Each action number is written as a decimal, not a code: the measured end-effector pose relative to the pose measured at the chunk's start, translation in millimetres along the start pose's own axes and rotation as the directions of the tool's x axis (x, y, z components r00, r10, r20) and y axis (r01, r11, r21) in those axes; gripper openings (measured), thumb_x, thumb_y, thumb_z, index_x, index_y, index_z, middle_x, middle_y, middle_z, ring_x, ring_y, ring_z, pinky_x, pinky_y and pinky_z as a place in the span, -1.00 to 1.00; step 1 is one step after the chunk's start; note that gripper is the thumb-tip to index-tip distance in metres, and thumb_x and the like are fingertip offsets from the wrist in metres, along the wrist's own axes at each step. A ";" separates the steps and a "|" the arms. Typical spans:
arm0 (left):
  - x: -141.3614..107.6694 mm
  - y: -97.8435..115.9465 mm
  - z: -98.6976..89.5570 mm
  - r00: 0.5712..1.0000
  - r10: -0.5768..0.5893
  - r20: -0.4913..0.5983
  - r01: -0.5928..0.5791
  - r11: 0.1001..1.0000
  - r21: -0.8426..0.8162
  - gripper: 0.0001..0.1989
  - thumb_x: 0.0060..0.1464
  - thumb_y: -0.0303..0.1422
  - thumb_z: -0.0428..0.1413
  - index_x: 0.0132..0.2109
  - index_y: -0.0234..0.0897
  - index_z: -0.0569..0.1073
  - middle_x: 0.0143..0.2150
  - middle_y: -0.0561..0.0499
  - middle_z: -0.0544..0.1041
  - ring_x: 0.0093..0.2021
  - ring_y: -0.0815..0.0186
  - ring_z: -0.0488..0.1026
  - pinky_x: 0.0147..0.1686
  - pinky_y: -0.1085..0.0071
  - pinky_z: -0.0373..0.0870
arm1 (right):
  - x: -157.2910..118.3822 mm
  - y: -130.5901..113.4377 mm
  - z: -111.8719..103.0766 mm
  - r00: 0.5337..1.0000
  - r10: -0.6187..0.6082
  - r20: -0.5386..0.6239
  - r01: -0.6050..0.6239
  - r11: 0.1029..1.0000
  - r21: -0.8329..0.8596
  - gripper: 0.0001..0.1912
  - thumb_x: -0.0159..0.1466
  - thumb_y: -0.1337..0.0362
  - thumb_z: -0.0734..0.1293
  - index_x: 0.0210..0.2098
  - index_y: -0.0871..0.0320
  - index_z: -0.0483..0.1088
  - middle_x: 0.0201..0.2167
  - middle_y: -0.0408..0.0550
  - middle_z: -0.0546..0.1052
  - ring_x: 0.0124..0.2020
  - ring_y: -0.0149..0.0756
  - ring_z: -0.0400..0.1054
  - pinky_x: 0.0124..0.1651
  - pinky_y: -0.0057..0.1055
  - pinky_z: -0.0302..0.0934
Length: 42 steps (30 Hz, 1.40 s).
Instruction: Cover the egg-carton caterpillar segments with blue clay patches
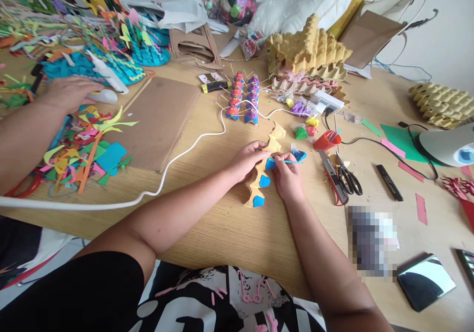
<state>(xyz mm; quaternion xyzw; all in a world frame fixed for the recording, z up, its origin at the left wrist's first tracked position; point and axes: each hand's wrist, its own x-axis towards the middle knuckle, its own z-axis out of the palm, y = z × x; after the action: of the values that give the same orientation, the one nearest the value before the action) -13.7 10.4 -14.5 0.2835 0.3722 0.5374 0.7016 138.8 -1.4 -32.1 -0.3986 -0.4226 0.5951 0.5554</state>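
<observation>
Currently, the egg-carton strip (255, 181) sits at the near middle of the table, running near to far, with blue patches (264, 181) along its right side; the left hand (246, 161) grips it from the left, and the right hand (291, 178) pinches a slim blue tool (294, 162) close to the patch by the fingers. Too hard a push could dent or tear the thin carton; a slip of the tool could lift an edge of the blue, and a loose left hold might let the strip rock. The white cable (192, 146) crosses the table beyond the left forearm; a snag could drag it against the red decorated strip (234, 97), whose protruding sticks look easily knocked. To the right, the utility knife (333, 176) and scissors (350, 179) lie near the right hand, a risk if it swings wide; the small red cup (326, 139) beyond them might tip.

Around this, the wood-grained table (207, 208) is crowded; paper scraps (89, 159) and a flat cardboard sheet (159, 109) lie left, where another person's hand (70, 92) reaches in; stacked egg trays (307, 50) stand at the far side; a pale wall (444, 6) rises far right.
</observation>
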 end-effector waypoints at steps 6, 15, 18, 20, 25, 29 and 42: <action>-0.5 0.0 0.7 1.000 -0.002 0.003 0.002 1.000 -0.007 -0.62 -0.08 -0.32 0.49 -0.12 -0.26 0.58 -0.32 0.07 0.70 -0.35 0.38 0.56 -0.17 0.39 0.45 | 0.1 -0.1 -1.1 1.000 0.004 0.004 -0.004 1.000 0.003 -0.51 0.22 -0.08 0.68 -0.33 -0.01 0.37 -0.26 -0.21 0.57 -0.21 -0.28 0.43 -0.04 -0.28 0.36; -1.1 0.8 1.6 1.000 -0.004 0.004 0.004 1.000 -0.005 -0.60 -0.11 -0.32 0.49 -0.12 -0.26 0.58 -0.32 0.08 0.71 -0.35 0.38 0.56 -0.18 0.40 0.44 | -0.4 -1.6 0.6 1.000 0.011 -0.001 -0.011 1.000 0.017 -0.50 0.16 -0.05 0.72 -0.35 0.00 0.39 -0.25 -0.22 0.60 -0.21 -0.28 0.44 -0.03 -0.29 0.34; -1.2 1.2 1.9 1.000 0.001 0.001 -0.001 1.000 -0.005 -0.60 -0.11 -0.31 0.49 -0.12 -0.26 0.58 -0.33 0.07 0.71 -0.34 0.37 0.57 -0.19 0.40 0.44 | -0.2 -1.5 -0.4 1.000 0.004 0.008 -0.004 1.000 -0.004 -0.52 0.21 -0.05 0.69 -0.34 0.00 0.37 -0.23 -0.20 0.60 -0.19 -0.27 0.45 -0.01 -0.26 0.36; -1.5 1.6 2.3 1.000 0.001 0.002 -0.001 1.000 -0.006 -0.60 -0.11 -0.31 0.49 -0.13 -0.26 0.58 -0.32 0.06 0.71 -0.33 0.37 0.58 -0.18 0.39 0.44 | -0.1 -1.3 -1.0 1.000 -0.001 0.017 0.001 1.000 0.002 -0.53 0.23 -0.07 0.67 -0.34 0.00 0.37 -0.23 -0.18 0.60 -0.18 -0.27 0.45 0.00 -0.25 0.37; -1.5 1.9 2.0 1.000 -0.002 -0.002 0.002 1.000 -0.005 -0.63 -0.09 -0.33 0.48 -0.14 -0.26 0.58 -0.33 0.08 0.70 -0.35 0.38 0.56 -0.18 0.40 0.44 | -0.1 -0.5 -1.4 1.000 -0.008 0.030 0.008 1.000 -0.001 -0.53 0.24 -0.05 0.68 -0.34 0.00 0.38 -0.24 -0.19 0.59 -0.20 -0.28 0.45 -0.01 -0.25 0.36; -0.5 0.8 0.8 1.000 -0.005 -0.004 0.005 1.000 0.000 -0.64 -0.07 -0.34 0.49 -0.13 -0.24 0.58 -0.34 0.10 0.68 -0.35 0.39 0.55 -0.18 0.40 0.43 | -0.3 -0.3 -0.9 1.000 -0.007 0.026 0.008 1.000 -0.018 -0.53 0.23 -0.04 0.68 -0.33 0.00 0.37 -0.22 -0.20 0.60 -0.20 -0.28 0.45 -0.01 -0.26 0.37; -0.3 1.0 1.1 1.000 0.001 0.002 -0.001 1.000 -0.013 -0.56 -0.13 -0.29 0.53 -0.14 -0.25 0.54 -0.33 0.11 0.68 -0.36 0.41 0.54 -0.19 0.40 0.42 | -1.1 -3.3 2.1 1.000 0.003 0.004 -0.003 1.000 0.002 -0.51 0.14 -0.04 0.71 -0.37 0.00 0.38 -0.21 -0.17 0.62 -0.18 -0.25 0.45 -0.01 -0.26 0.37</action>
<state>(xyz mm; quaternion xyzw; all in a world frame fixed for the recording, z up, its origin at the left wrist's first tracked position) -13.4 10.3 -13.0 0.2797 0.3681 0.5398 0.7035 138.0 -2.6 -28.2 -0.3975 -0.4226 0.5973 0.5538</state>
